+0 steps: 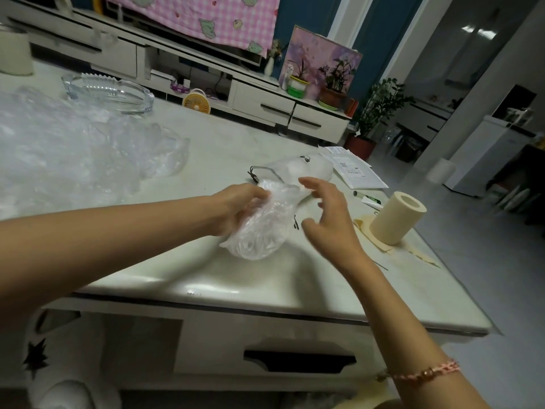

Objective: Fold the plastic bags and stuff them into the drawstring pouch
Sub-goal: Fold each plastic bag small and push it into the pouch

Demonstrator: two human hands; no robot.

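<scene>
While the left hand (240, 206) grips a crumpled clear plastic bag (259, 231) on the pale bench (206, 278), the right hand (327, 214) hovers just beside it at 3 o'clock, fingers spread wide and holding nothing. The bag looks bunched rather than folded. To do this step well, it seems best to press the air out, flatten the bag against the bench, then fold it small before feeding it in.

The drawstring pouch (303, 169) lies on its side at 12 o'clock from the hands, just beyond the bag. Its black cord (255, 174) is loose at the left end. The pouch looks plump, so it probably holds some bags, though its contents cannot be made out. A heap of loose bags (73, 149) lies at 9 o'clock, and a glass dish (109, 93) sits at 11 o'clock.
</scene>
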